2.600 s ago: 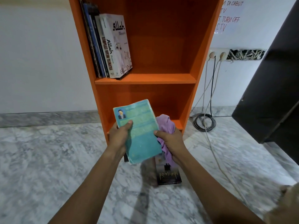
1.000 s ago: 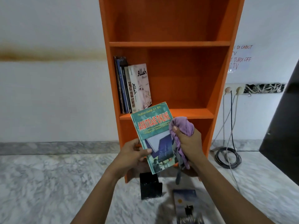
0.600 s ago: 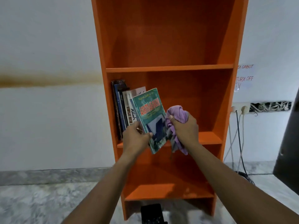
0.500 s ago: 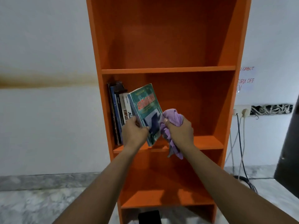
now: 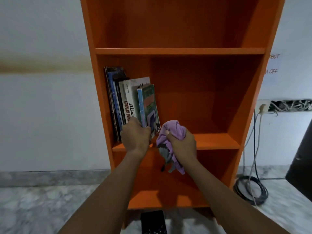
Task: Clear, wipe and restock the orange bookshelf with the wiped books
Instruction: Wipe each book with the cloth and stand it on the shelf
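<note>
The orange bookshelf (image 5: 168, 51) looks like smooth laminated board, with a low, even sheen along its shelf edges. The green book (image 5: 151, 107) has a glossy paper cover. The row of books (image 5: 125, 105) beside it shows printed paper spines. The purple cloth (image 5: 173, 130) is soft, matt, crumpled fabric. The floor (image 5: 42, 208) is polished, grey-veined marble or marble-look tile. The wall (image 5: 42, 124) is matt paint. The coiled cable (image 5: 264, 193) looks like dark plastic.
</note>
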{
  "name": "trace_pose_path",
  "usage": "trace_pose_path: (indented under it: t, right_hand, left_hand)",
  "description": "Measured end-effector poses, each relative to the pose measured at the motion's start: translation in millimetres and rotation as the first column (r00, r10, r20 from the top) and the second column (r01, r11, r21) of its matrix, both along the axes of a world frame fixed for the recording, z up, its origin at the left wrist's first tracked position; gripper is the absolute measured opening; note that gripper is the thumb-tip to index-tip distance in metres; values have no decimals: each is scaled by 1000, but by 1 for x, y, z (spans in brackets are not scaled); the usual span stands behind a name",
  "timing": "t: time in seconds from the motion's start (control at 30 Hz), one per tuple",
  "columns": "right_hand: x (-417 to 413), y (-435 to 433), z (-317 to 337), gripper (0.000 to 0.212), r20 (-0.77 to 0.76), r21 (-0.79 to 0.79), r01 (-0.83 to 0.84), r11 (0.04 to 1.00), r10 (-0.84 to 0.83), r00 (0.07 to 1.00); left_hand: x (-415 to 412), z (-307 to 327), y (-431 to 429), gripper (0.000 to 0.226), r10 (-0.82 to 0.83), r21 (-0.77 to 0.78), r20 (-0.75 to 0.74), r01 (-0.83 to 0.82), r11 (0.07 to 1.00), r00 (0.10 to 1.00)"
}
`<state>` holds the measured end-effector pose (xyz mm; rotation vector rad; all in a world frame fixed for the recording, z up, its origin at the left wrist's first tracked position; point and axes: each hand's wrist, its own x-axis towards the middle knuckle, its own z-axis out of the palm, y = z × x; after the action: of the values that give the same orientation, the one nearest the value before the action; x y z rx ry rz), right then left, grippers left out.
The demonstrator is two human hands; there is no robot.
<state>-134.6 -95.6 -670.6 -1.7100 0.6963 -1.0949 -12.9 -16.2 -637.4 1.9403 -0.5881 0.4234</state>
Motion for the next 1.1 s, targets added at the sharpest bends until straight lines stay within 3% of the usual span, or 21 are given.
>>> trace_pose_path:
  t: [0.2, 0.27, 0.4, 0.47, 0.57, 0.63, 0.7, 0.77, 0.87, 0.97, 1.03, 1.1]
  right_hand:
    - [-41, 24, -1, 28, 36, 44, -41, 998, 40, 999]
    - [-64, 32, -17, 30, 33, 125, -37, 991, 33, 999]
    - [-108, 39, -70, 14, 4, 319, -7, 948, 7, 1000]
    - [-128, 36, -105, 27, -69, 417, 55, 907, -29, 997]
    - [-152, 32, -149, 23, -170, 532, 179, 828, -102, 980]
    - [-165, 30, -176, 19, -217, 581, 228, 781, -121, 969]
    - [-174, 30, -202, 13, -260, 601, 256, 757, -117, 958]
    - [-179, 30, -228, 22, -276, 641, 271, 718, -114, 954]
    - [-192, 28, -266, 35, -283, 702, 285, 652, -113, 953]
    - [-211, 22, -323, 48, -378, 678, 350, 647, -102, 920]
    - [-229, 9, -401, 62, -502, 642, 386, 662, -17, 865]
    - [-242, 9, -454, 62, -577, 642, 393, 658, 76, 813]
  left_hand:
    - [-26, -16, 25, 30, 31, 110, -14, -29, 993, 999]
    - [-47, -41, 38, 20, -16, 126, -41, 21, 992, 999]
    - [-93, -105, 52, 16, -135, 223, -84, 151, 963, 987]
    - [-114, -147, 55, 15, -215, 327, -172, 261, 908, 961]
    - [-136, -204, 61, 13, -316, 466, -333, 446, 764, 889]
    - [-153, -233, 62, 23, -276, 490, -458, 499, 714, 845]
    - [-171, -266, 58, 19, -226, 511, -575, 561, 651, 786]
    - [-186, -302, 53, 20, -172, 504, -673, 616, 606, 720]
    - [-211, -352, 48, 30, -62, 470, -775, 639, 609, 629]
    - [-235, -385, 45, 44, -1, 418, -843, 657, 628, 538]
    - [-245, -397, 43, 45, 15, 406, -846, 628, 664, 533]
    - [-249, -405, 41, 38, 47, 405, -841, 569, 715, 540]
